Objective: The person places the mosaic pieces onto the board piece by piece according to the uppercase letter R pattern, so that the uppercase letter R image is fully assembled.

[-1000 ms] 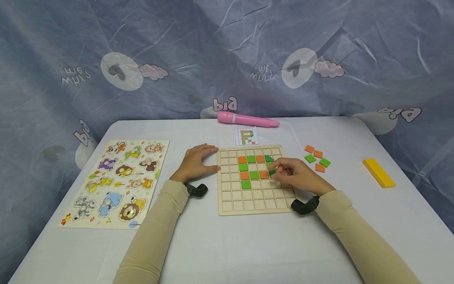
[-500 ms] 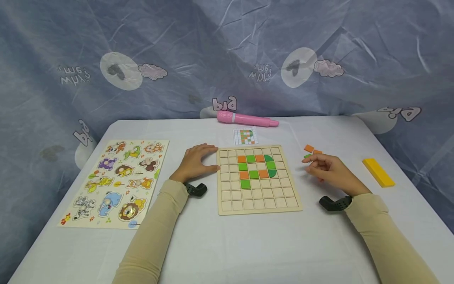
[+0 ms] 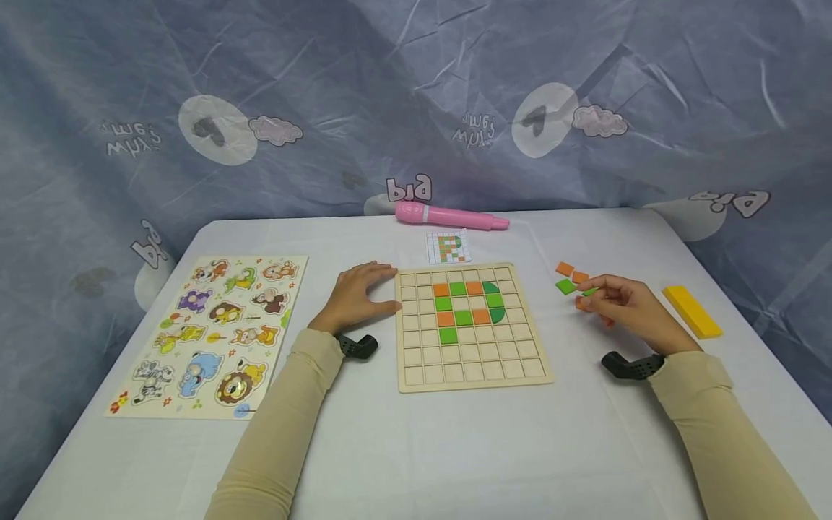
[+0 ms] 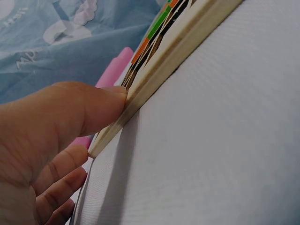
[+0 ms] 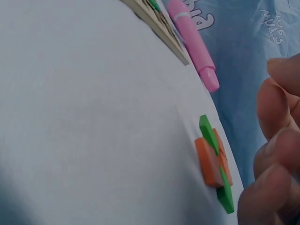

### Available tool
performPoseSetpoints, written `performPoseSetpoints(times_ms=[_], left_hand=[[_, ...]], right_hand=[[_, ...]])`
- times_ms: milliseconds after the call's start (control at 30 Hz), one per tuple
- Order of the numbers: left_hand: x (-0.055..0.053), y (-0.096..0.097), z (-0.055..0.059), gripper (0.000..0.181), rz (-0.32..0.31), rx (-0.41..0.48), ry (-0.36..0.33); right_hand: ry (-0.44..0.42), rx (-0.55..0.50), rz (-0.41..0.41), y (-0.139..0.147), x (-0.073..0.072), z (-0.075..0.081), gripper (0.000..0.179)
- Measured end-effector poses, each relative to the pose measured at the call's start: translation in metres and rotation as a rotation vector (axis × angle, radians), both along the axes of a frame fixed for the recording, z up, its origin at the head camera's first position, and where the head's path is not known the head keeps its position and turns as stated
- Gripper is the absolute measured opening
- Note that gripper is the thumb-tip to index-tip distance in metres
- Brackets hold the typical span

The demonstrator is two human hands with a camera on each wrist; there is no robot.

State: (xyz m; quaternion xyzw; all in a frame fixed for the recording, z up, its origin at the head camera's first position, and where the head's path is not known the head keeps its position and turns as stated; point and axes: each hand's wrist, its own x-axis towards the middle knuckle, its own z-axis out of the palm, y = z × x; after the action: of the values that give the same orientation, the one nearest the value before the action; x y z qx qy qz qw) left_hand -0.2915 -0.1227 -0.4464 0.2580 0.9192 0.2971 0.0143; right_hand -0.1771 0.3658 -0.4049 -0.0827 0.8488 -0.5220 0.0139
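Observation:
A wooden grid board (image 3: 471, 372) lies in the middle of the table, with orange and green square tiles and dark green rounded tiles set in its upper cells. My left hand (image 3: 357, 292) touches the board's left edge; in the left wrist view the thumb (image 4: 105, 108) lies against that edge and the other fingers are near the corner. To the right, my right hand (image 3: 624, 307) hovers over loose tiles, fingers loosely bent. In the right wrist view an orange tile (image 5: 207, 161) and a green tile (image 5: 208, 133) sit apart from the fingers, which hold nothing visible. The hand partly hides some tiles.
A pattern card (image 3: 448, 248) lies behind the board, below a pink marker-shaped stick (image 3: 455, 217). An animal puzzle board (image 3: 211, 325) is at the left, and a yellow block (image 3: 692, 312) stands right of my right hand. A printed cloth hangs behind the table.
My right hand has moved right from the board's rounded tiles to the loose tiles. The lower rounded tile now shows in its cell. My left hand stays at the board's edge.

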Motion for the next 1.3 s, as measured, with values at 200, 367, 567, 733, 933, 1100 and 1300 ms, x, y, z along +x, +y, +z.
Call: performPoseSetpoints(times_ms=[200, 367, 567, 733, 933, 1100, 1300], left_hand=[[0.0, 0.0, 0.001, 0.074, -0.002, -0.002, -0.004], [-0.001, 0.0, 0.001, 0.074, -0.001, -0.007, -0.005], [-0.001, -0.001, 0.0, 0.076, 0.001, -0.004, -0.012], [-0.002, -0.001, -0.002, 0.077, 0.003, 0.006, -0.023], [-0.001, 0.0, -0.001, 0.076, 0.004, 0.007, -0.023], [-0.001, 0.0, 0.0, 0.076, 0.006, 0.004, -0.026], [-0.002, 0.0, -0.002, 0.076, 0.009, 0.009, -0.029]], right_hand=[[-0.027, 0.073, -0.05, 0.008, -0.001, -0.008, 0.024], [-0.046, 0.067, -0.079, 0.017, -0.002, -0.014, 0.028], [-0.074, 0.102, -0.101, 0.021, -0.002, -0.018, 0.035], [-0.107, 0.13, -0.123, 0.021, -0.002, -0.02, 0.04], [-0.101, 0.155, -0.131, 0.02, -0.003, -0.021, 0.04], [-0.082, 0.199, -0.144, 0.017, -0.004, -0.021, 0.039], [-0.069, 0.239, -0.13, 0.016, -0.005, -0.022, 0.04]])
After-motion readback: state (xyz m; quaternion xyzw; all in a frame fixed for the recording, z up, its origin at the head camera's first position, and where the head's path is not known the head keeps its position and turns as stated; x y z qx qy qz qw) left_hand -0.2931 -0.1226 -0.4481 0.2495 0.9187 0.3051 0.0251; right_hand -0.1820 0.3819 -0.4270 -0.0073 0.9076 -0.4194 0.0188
